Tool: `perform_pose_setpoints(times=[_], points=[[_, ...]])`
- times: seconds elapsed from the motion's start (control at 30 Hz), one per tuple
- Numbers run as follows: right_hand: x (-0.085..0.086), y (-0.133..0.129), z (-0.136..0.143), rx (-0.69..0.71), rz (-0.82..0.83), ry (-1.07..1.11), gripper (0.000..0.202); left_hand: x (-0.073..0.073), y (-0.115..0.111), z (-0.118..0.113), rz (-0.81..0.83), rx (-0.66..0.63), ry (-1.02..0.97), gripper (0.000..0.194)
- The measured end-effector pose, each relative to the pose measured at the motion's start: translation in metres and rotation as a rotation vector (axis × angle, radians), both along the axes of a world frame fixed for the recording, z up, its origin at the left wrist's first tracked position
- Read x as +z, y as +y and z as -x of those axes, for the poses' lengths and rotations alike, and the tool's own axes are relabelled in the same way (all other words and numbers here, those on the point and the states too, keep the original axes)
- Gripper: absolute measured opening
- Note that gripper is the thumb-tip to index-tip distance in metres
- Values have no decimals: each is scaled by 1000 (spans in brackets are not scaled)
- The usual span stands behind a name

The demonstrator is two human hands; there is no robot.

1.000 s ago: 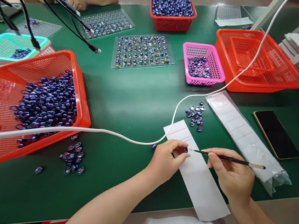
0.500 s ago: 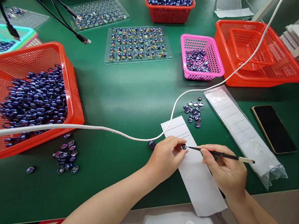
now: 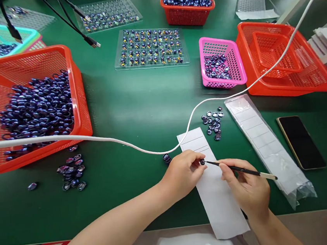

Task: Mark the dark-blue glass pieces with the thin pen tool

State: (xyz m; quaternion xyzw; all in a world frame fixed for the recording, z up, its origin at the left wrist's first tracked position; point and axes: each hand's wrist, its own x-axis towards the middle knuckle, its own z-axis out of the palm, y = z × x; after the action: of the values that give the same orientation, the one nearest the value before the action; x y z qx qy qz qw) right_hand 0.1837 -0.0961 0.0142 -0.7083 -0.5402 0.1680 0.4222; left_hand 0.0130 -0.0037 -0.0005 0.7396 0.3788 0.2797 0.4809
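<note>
Between thumb and forefinger, my left hand (image 3: 184, 173) pinches a small dark bead (image 3: 202, 161) above a white paper strip (image 3: 223, 206). My right hand (image 3: 247, 185) is closed on a thin black brush-like tool (image 3: 241, 168) with a pale rear end, its fine tip at the bead. Just left of my left hand's knuckles lies a small dark cluster (image 3: 166, 158). Several loose dark pieces (image 3: 216, 124) lie beyond the strip, to the right. A white cable (image 3: 131, 145) crosses over the strip's far end.
Red basket of dark pieces (image 3: 80, 104) at left, loose pieces (image 3: 72, 171) before it. Bead tray (image 3: 153, 66), pink basket (image 3: 238, 62) and red baskets (image 3: 316, 79) stand farther back. Wrapped strips (image 3: 261, 135) and a phone (image 3: 301, 143) lie at right. Cable ends (image 3: 92, 42) hang at upper left.
Both hands keep their holds, with the tool tip still at the bead. The whole view has shifted very slightly.
</note>
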Motion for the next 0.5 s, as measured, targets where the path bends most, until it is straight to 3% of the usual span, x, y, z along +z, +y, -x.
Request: perform_pose_setpoints(times=[0.5], points=[[2, 2, -1, 9, -12, -51, 9, -2, 1, 0, 16, 0, -13, 19]])
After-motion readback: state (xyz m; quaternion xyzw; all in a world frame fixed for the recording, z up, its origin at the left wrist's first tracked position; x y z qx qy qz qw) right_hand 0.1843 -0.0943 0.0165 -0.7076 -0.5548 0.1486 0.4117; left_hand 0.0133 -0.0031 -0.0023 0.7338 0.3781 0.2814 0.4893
